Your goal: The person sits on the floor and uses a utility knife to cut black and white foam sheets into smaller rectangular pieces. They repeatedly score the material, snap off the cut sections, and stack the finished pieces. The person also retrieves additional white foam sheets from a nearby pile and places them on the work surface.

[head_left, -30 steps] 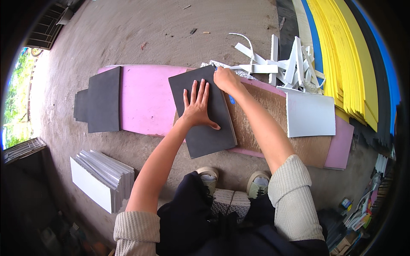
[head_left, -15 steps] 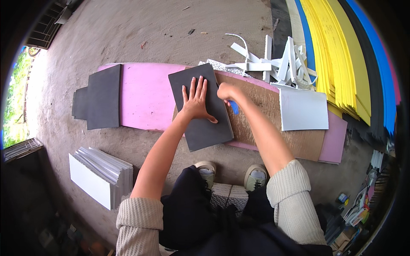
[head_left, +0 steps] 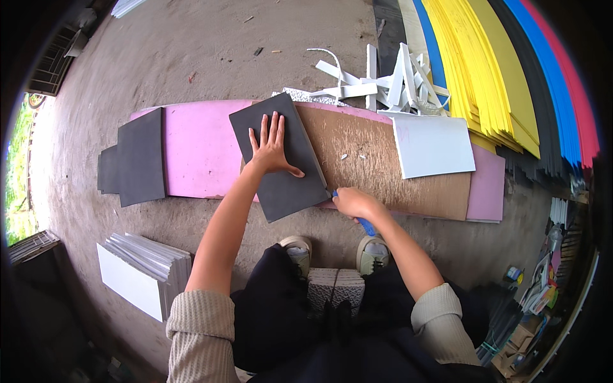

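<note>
Small colourful packages (head_left: 533,295), lower right floor

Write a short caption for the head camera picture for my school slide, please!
Left hand presses a dark grey sheet flat while the right hand grips a blue-handled cutter at its edge.

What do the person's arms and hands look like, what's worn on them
Both hands, the left hand and the right hand, are bare: no gloves, and no rings or watch can be made out. Ribbed beige knit sleeves are pushed up near the elbows on both arms, leaving the forearms uncovered.
</note>
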The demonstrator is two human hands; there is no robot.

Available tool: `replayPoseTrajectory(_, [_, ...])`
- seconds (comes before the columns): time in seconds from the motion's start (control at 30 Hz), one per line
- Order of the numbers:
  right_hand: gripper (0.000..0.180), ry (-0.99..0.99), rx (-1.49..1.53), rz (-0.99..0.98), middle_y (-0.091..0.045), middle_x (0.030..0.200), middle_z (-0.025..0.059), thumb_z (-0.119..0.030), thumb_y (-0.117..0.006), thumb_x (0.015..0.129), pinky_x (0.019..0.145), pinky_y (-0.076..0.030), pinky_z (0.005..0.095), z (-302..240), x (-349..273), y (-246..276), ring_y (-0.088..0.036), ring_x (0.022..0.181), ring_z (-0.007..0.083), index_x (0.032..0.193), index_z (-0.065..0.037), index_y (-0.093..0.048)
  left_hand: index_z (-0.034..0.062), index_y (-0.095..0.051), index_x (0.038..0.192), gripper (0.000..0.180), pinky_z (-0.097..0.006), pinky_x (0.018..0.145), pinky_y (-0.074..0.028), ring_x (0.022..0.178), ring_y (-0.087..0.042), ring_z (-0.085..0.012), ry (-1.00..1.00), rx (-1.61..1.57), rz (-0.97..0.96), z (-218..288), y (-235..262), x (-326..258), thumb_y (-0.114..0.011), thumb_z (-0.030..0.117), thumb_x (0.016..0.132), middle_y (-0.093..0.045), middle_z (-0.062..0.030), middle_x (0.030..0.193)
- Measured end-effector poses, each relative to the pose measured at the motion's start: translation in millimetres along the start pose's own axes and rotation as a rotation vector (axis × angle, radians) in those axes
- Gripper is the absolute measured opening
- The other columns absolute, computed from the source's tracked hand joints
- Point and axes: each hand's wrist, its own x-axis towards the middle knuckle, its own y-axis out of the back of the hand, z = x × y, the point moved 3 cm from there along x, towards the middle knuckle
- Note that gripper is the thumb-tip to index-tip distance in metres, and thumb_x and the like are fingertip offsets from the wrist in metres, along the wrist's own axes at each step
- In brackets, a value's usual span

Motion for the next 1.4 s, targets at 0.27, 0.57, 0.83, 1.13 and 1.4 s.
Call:
replayPoseTrajectory(0.27, [0.032, 0.183, 0.026, 0.673, -0.059, 0.063, 0.0185, -0.021, -0.034, 0.084, 0.061, -0.048, 0.0384, -76.3, 91.0, 124.8, -0.059, 0.053, 0.0274, 0.093, 0.003, -0.052, 0.003, -0.001, 0.133, 0.14, -0.059, 0.095, 0.003, 0.128, 0.006, -0.03, -0.033, -0.069, 0.038, 6.8, 10.2, -4.9, -0.072, 0.062, 0.028, 0.0, -0.0126, 0.139])
replayPoseTrajectory(0.57, [0.026, 0.114, 0.033, 0.368, -0.058, 0.057, 0.017, -0.011, -0.039, 0.074, 0.053, -0.048, 0.0344, -97.6, 136.2, 131.5, -0.059, 0.049, 0.0241, 0.066, 0.005, -0.058, 0.0045, 0.004, 0.133, 0.138, -0.058, 0.096, 0.002, 0.128, 0.01, -0.0298, -0.027, -0.074, 0.01, 6.0, 12.7, -4.9, -0.072, 0.061, 0.032, 0.003, -0.0121, 0.139])
replayPoseTrajectory(0.83, [0.028, 0.03, -0.041, 0.407, -0.058, 0.089, 0.0228, -0.019, -0.037, 0.083, 0.076, -0.043, 0.0447, -4.8, 22.5, -21.6, -0.056, 0.086, 0.0385, 0.093, 0.002, -0.052, 0.0035, -0.002, 0.133, 0.14, -0.059, 0.096, 0.002, 0.129, 0.006, -0.0296, -0.027, -0.035, 0.085, 0.3, 4.6, -8.2, -0.071, 0.064, 0.027, -0.001, -0.011, 0.14])
replayPoseTrajectory(1.13, [0.031, 0.036, 0.268, 0.542, -0.059, 0.078, 0.0205, -0.026, -0.038, 0.084, 0.065, -0.045, 0.0409, 16.0, 8.8, -8.8, -0.058, 0.073, 0.0347, 0.09, 0.002, -0.048, 0.0082, -0.026, 0.129, 0.08, -0.044, 0.103, -0.005, 0.128, -0.008, -0.025, -0.192, -0.088, 0.44, 15.9, 8.8, -25.0, -0.053, 0.054, 0.07, -0.018, -0.0099, 0.137])
replayPoseTrajectory(1.4, [0.013, 0.289, 0.519, 0.956, -0.055, 0.081, 0.0173, 0.003, -0.048, 0.072, 0.07, -0.042, 0.0383, -17.1, 70.4, 16.0, -0.056, 0.079, 0.0332, 0.083, 0.001, -0.041, 0.0035, -0.043, 0.114, 0.041, -0.039, 0.094, -0.032, 0.108, -0.045, -0.0263, -0.192, -0.586, 0.72, -4.5, 12.8, -32.0, -0.057, 0.012, 0.076, -0.05, -0.0118, 0.111])
